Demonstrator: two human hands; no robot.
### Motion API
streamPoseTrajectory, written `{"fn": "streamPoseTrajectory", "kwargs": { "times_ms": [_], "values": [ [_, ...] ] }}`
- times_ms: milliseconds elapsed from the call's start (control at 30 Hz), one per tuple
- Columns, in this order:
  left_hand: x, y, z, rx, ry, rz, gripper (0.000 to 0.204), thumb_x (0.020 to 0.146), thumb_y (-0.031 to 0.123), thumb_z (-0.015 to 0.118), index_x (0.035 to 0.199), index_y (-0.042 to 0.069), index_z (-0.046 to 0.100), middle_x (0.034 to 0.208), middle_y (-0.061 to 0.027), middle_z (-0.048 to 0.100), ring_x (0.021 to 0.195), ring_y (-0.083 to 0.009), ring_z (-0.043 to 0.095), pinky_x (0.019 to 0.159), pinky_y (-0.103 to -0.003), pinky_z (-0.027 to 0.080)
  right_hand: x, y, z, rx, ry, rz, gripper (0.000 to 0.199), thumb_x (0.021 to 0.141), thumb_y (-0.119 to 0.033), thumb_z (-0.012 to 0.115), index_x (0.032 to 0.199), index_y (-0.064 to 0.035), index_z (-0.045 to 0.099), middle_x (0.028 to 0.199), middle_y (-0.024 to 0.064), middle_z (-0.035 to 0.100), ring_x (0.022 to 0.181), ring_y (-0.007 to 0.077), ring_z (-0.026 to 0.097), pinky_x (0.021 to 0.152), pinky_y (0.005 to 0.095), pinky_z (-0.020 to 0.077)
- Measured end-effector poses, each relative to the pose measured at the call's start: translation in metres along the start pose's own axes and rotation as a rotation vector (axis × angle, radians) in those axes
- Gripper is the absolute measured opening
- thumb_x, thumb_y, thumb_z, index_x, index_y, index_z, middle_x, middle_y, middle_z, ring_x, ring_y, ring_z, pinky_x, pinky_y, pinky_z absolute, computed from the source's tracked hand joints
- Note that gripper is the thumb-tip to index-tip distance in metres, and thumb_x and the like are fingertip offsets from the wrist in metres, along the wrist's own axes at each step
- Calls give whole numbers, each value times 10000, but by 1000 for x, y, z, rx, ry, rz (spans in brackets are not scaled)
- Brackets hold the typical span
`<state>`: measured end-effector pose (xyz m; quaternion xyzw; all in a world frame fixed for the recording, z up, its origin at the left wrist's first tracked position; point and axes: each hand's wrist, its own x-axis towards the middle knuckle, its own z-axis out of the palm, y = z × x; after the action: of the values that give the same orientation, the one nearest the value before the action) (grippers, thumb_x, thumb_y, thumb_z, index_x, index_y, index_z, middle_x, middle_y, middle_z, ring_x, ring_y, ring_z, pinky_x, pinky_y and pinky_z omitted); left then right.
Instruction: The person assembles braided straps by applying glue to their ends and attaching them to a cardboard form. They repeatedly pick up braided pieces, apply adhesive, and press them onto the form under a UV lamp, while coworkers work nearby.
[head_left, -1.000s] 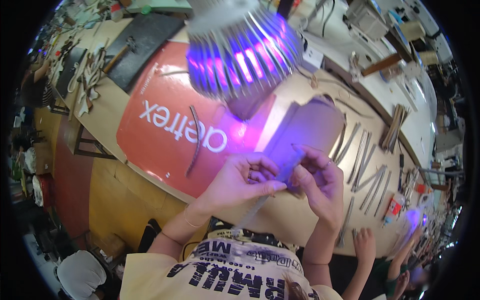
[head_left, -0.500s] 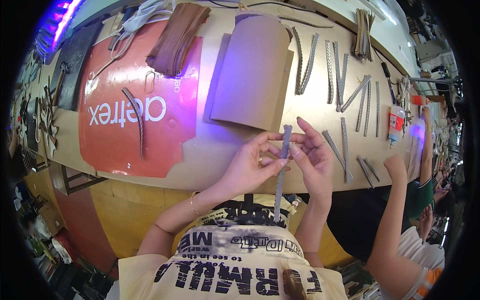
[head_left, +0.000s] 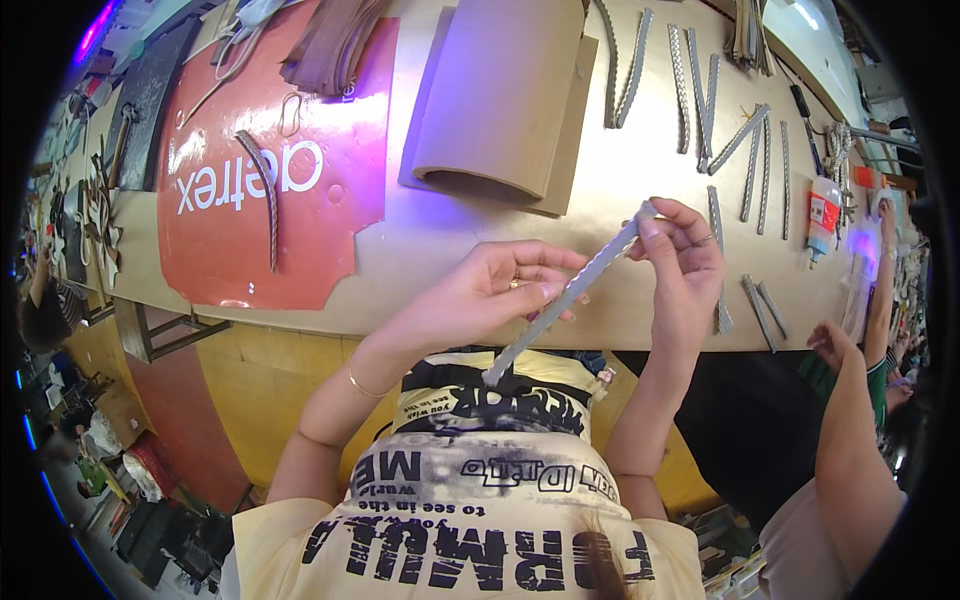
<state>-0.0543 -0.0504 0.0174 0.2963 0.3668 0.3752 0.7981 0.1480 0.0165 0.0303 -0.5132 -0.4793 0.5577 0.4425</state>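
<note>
Your right hand pinches the top end of one grey braided strip, fingers closed on it; your left hand closes around its middle. It slants down-left toward your shirt, above the table, where roughly a dozen similar strips lie.

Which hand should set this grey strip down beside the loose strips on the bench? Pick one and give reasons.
Right, probably. The right hand pinches the grey strip at its upper end, close to the loose strips on that side of the bench. The left hand only steadies its middle, farther away.
</note>
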Motion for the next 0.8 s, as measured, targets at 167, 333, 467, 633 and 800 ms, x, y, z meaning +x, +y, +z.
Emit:
{"fn": "streamPoseTrajectory", "kwargs": {
  "times_ms": [167, 333, 467, 633, 800],
  "values": [
    [-24, 6, 1, -56, -31, -21, 422, 953, 56, 591, 1349, -55, 499, 1139, -186, 658, 993, -211, 674, 848, -312, 569, -4, -5, -3, -11, 212, -74, 183, 878, 9, 665, 1051, 35, 615, 795, 72, 671, 653, 110, 623, 651, 228, 495],
    [-45, 12, -3, -29, 83, 5, 394, 928, -9, 601, 1308, -76, 524, 1137, -193, 651, 963, -233, 699, 836, -296, 588, -13, -10, -12, -18, 232, -87, 218, 873, 15, 655, 1086, 36, 613, 761, 34, 628, 641, 102, 605, 635, 220, 468],
    [-55, 11, -10, -63, 290, 50, 349, 926, -20, 602, 1263, -85, 543, 1069, -157, 662, 960, -226, 701, 815, -263, 586, -25, -10, -25, -22, 75, -37, 290, 868, 26, 654, 1154, 59, 619, 773, 32, 613, 653, 87, 581, 626, 211, 462],
    [-46, -5, -28, 212, 640, 167, 283, 922, -2, 630, 1190, -76, 583, 1007, -111, 662, 881, -165, 695, 753, -220, 574, -42, 6, -35, -272, -209, 198, 263, 860, -6, 702, 1114, 59, 681, 818, 54, 647, 719, 78, 599, 633, 232, 498],
    [-36, -30, -27, 1025, 1033, 375, 283, 845, 18, 708, 1119, -16, 644, 1072, -131, 649, 855, -175, 663, 711, -293, 537, -66, 30, -16, -675, -361, 48, 242, 862, -35, 713, 1100, 9, 704, 861, 112, 686, 687, 142, 637, 611, 247, 525]
  ]
}}
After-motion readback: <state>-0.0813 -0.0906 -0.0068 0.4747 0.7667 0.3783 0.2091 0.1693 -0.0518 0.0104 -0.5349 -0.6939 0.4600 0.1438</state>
